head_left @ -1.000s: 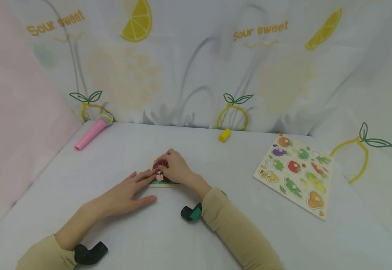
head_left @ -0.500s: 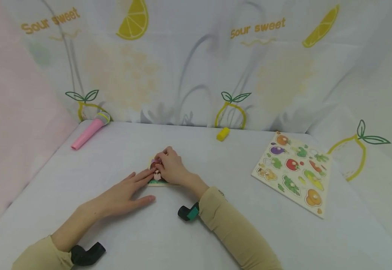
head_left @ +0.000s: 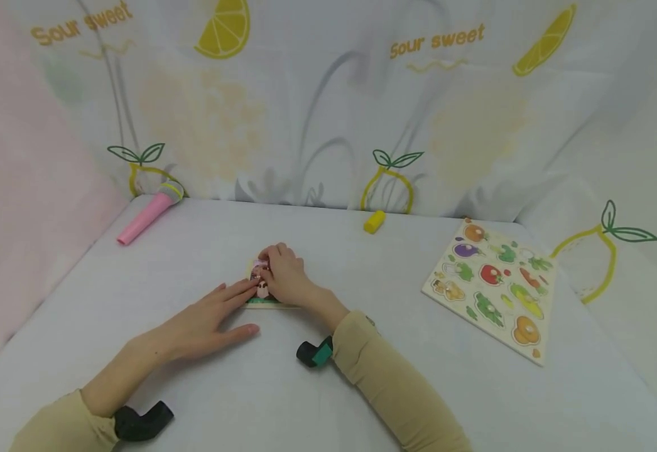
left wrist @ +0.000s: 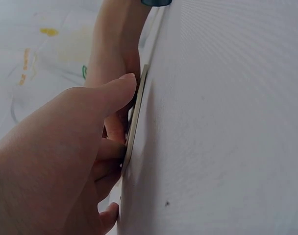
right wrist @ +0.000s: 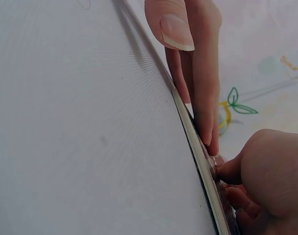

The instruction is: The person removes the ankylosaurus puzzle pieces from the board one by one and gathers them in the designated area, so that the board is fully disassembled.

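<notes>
A small flat picture puzzle board (head_left: 257,305) with a green lower strip lies on the table in front of me. My left hand (head_left: 210,320) reaches in from the left with straight fingers, their tips resting on the board's left part. My right hand (head_left: 289,276) covers the board's right side, its fingers curled and its thumb bent toward them. Between thumb and fingers it pinches a small pinkish puzzle piece (head_left: 258,271), mostly hidden. The right wrist view shows the board's thin edge (right wrist: 200,156) from the side, with the fingertips of both hands close together over its face.
A wooden vegetable puzzle board (head_left: 500,263) lies at the right. The pink toy microphone (head_left: 146,218) is at the back left, and a small yellow cylinder (head_left: 374,221) sits near the back edge. A printed lemon curtain (head_left: 306,113) hangs behind the table.
The right fingers have shifted slightly over the board, and the pinkish piece now covers more of the dark reddish area. The left hand stays in place; the view has tilted a little.
</notes>
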`<action>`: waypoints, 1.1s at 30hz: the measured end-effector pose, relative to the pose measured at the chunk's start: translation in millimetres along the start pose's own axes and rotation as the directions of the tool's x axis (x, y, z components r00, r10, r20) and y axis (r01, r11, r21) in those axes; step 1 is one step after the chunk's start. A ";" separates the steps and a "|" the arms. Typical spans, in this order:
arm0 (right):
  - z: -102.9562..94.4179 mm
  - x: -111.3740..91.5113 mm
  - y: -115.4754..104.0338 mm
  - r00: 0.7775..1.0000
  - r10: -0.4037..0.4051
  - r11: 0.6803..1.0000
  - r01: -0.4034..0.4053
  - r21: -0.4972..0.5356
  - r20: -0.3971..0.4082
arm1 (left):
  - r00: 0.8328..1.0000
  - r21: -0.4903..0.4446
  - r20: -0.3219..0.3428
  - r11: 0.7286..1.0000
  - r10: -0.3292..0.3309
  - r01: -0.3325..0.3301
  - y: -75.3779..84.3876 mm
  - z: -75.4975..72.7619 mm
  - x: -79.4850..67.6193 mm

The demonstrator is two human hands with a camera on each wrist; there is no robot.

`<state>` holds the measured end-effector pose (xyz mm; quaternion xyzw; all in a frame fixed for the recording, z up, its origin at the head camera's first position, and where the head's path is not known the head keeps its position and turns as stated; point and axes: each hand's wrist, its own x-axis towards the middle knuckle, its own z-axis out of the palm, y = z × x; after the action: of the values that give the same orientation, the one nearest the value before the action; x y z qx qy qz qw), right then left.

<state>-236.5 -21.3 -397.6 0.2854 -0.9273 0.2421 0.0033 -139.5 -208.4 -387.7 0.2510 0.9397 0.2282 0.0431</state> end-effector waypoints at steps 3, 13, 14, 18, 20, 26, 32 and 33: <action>-1.2 0.3 -0.5 1.000 -0.003 0.999 0.003 0.035 -0.011 | 1.000 -0.008 0.006 1.000 -0.009 0.009 0.5 -1.6 -0.2; -3.3 2.5 5.1 0.997 0.036 0.949 -0.013 0.315 -0.068 | 0.999 0.019 -0.008 0.999 0.040 -0.040 0.3 -0.3 0.7; -3.8 2.8 6.0 0.997 0.040 0.938 -0.013 0.348 -0.072 | 0.998 0.034 -0.013 0.998 0.055 -0.055 0.4 0.5 0.9; -9.9 1.6 11.7 0.997 0.054 0.886 -0.021 0.463 -0.057 | 0.997 0.081 -0.014 0.994 0.071 -0.070 3.8 3.3 1.1; -16.2 0.4 16.3 0.997 0.054 0.876 -0.022 0.482 -0.052 | 0.998 0.090 -0.009 0.994 0.055 -0.054 6.1 3.7 1.4; -43.2 -9.2 32.7 0.996 0.073 0.856 -0.038 0.515 -0.048 | 0.999 0.109 -0.019 0.994 0.030 -0.027 10.1 5.3 4.1; -59.7 -23.2 51.8 0.988 0.126 0.801 -0.050 0.597 -0.085 | 0.999 0.061 -0.010 0.997 0.041 -0.040 8.7 7.3 4.1; -60.6 -24.4 54.6 0.987 0.137 0.796 -0.061 0.602 -0.080 | 0.999 0.060 -0.011 0.998 0.033 -0.033 8.6 7.0 3.5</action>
<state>-253.1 58.1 -372.0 0.2080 -0.8154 0.5384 -0.0441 -137.3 -197.1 -390.0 0.2663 0.9421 0.2022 0.0264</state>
